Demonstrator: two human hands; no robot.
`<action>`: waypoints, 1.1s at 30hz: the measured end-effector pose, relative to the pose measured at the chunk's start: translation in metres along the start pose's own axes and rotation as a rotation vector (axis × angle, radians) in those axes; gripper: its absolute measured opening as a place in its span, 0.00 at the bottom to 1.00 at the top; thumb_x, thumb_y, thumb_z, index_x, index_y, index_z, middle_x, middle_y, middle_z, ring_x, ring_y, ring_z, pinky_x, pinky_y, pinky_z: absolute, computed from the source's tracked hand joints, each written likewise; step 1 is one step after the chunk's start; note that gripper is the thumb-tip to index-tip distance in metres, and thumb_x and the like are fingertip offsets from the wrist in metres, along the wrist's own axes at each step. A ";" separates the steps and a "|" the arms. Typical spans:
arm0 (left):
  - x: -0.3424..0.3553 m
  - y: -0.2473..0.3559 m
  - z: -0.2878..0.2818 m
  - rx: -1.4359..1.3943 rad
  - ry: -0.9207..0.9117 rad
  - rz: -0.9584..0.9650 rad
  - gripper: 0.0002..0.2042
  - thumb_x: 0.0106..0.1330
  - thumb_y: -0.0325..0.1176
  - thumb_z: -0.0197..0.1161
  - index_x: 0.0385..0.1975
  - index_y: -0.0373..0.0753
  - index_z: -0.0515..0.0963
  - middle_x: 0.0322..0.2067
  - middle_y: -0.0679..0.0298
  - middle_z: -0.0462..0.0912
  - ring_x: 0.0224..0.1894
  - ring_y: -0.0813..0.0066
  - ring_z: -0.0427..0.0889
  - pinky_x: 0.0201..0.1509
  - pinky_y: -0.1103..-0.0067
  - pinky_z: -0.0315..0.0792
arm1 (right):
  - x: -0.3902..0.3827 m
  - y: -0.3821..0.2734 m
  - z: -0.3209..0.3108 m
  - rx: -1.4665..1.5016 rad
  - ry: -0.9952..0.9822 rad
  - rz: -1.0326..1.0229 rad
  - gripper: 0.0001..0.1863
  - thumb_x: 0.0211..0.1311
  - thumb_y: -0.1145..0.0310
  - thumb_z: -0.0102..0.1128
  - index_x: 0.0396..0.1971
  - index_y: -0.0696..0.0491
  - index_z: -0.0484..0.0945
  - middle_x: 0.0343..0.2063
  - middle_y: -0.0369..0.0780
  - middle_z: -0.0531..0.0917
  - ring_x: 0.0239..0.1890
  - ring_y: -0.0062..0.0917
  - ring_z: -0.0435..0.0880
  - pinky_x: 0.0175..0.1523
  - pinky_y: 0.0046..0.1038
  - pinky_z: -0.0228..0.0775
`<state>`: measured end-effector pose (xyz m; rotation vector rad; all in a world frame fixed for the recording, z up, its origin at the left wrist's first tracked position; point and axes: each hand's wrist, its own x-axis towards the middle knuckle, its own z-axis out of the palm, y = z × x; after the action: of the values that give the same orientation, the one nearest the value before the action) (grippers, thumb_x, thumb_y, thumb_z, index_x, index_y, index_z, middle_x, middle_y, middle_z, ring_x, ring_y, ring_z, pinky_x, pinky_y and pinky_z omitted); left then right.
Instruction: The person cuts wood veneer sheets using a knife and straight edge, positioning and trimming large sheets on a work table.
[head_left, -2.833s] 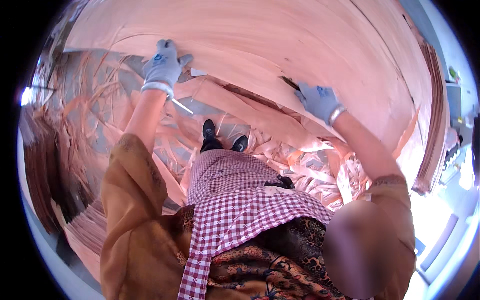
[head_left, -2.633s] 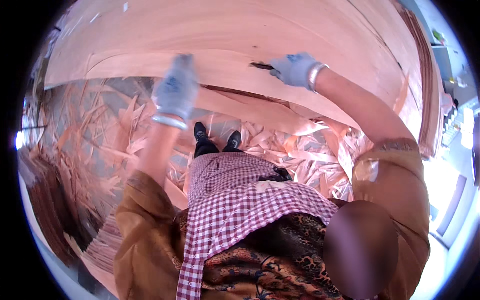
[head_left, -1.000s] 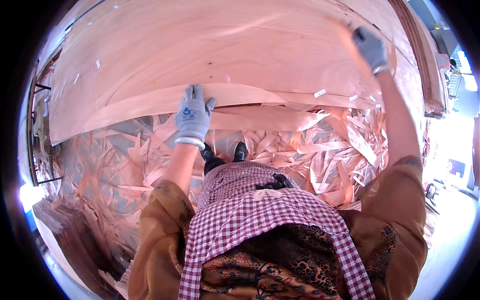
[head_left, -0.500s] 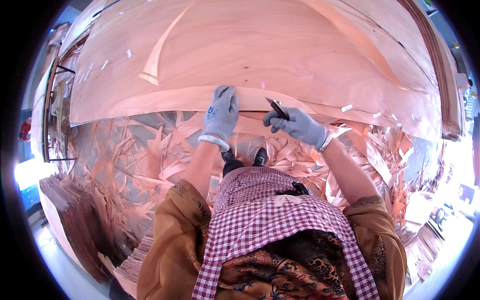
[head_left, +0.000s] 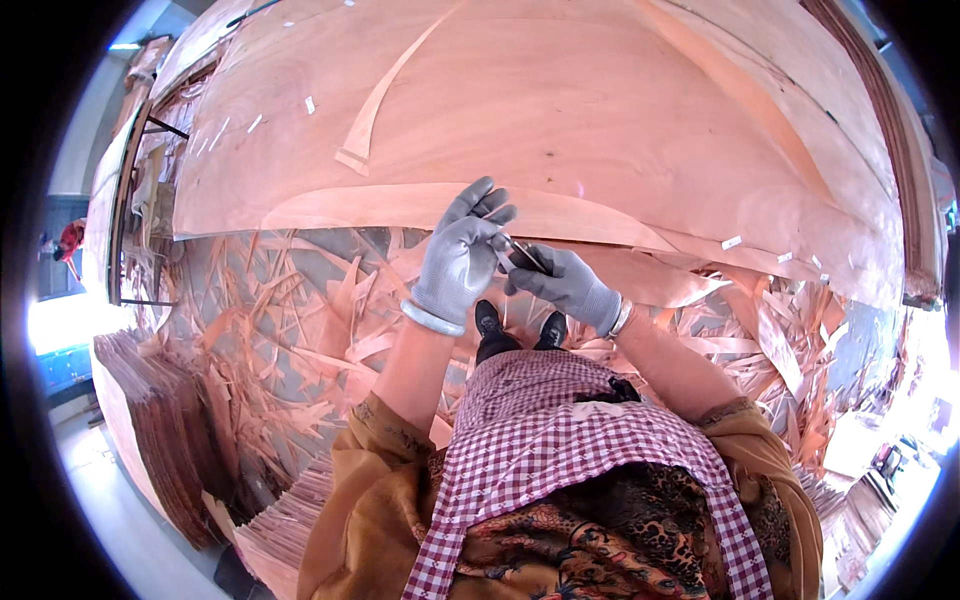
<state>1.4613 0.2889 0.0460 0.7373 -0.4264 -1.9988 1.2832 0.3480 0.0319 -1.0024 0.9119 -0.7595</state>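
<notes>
My left hand (head_left: 455,260), in a grey glove, is raised at the near edge of the wood veneer sheet (head_left: 470,120). Its palm is turned toward my right hand and its fingers are stretched apart. My right hand (head_left: 575,285), gloved alike, is closed round a dark-handled knife (head_left: 527,256). The knife's tip is close to my left thumb; whether they touch I cannot tell. A small pale piece shows between the hands, too small to name. Behind them a long curved veneer strip (head_left: 350,205) lies along the sheet's near edge.
Veneer scraps (head_left: 300,330) litter the floor round my shoes. A narrow veneer offcut (head_left: 385,100) lies on the sheet. A stack of veneer sheets (head_left: 165,440) stands at the lower left, and another veneer stack (head_left: 890,150) rises at the far right.
My left hand has come off the veneer edge and turned its palm toward the right. My right hand has brought the knife left, close to it. The view has shifted slightly.
</notes>
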 end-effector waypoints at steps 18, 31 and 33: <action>0.066 0.070 -0.049 0.411 0.100 0.498 0.28 0.54 0.14 0.49 0.59 0.32 0.67 0.52 0.53 0.74 0.56 0.60 0.76 0.62 0.70 0.71 | 0.097 -0.012 -0.002 -0.078 0.341 0.135 0.07 0.64 0.72 0.58 0.36 0.60 0.75 0.23 0.39 0.80 0.19 0.17 0.76 0.26 0.21 0.72; 0.039 0.029 -0.078 2.218 -0.170 0.751 0.23 0.63 0.38 0.58 0.59 0.45 0.71 0.61 0.64 0.69 0.64 0.63 0.66 0.66 0.65 0.60 | 0.107 -0.001 -0.012 -0.199 0.403 0.244 0.11 0.63 0.66 0.60 0.33 0.61 0.76 0.21 0.39 0.82 0.17 0.21 0.80 0.25 0.24 0.74; 0.042 0.034 -0.075 2.255 -0.195 0.717 0.23 0.62 0.40 0.58 0.59 0.47 0.71 0.60 0.64 0.70 0.63 0.62 0.67 0.65 0.65 0.60 | 0.104 -0.004 -0.010 -0.273 0.378 0.242 0.14 0.63 0.63 0.60 0.32 0.61 0.77 0.21 0.40 0.83 0.17 0.22 0.81 0.25 0.26 0.75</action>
<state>1.5167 0.2351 -0.0055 1.2006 -2.6273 -0.1294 1.3183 0.2534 0.0045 -0.9764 1.4678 -0.6393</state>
